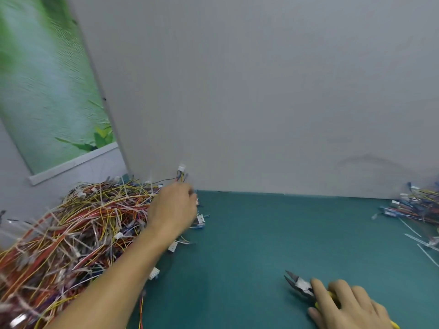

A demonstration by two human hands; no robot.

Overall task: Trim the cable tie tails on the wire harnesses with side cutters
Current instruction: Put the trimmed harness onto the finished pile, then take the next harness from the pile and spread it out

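1. Reaching fwd-left, the left hand (174, 207) sat at the near edge of the big tangled heap of red, orange and yellow wire harnesses (71, 229). Fingers curled, prob. gripping one multicoloured harness with a white plastic connector (181, 173) that stuck up above the knuckles. Blur hid the exact grip.
2. Why there: heap looked like untrimmed stock, with white cable tie tails (101, 198) poking out all over, so the hand was fetching the next piece (my reading).
3. Left forearm stretched long across the heap's edge, wrist straight, back of hand up.
4. Right hand (344, 305) lay low at bottom right on the teal-green bench mat (249, 233), palm down, fingers wrapped over the yellow handles of the steel side cutters (299, 285). Nose pointed up-left toward mid-mat, jaws looked slightly apart. Tool in hand, ready; saves a pickup.
5. Smaller bundle of harnesses (420, 207) far right, loose cut-off white strips (411, 227) beside it: likely done work + scrap.
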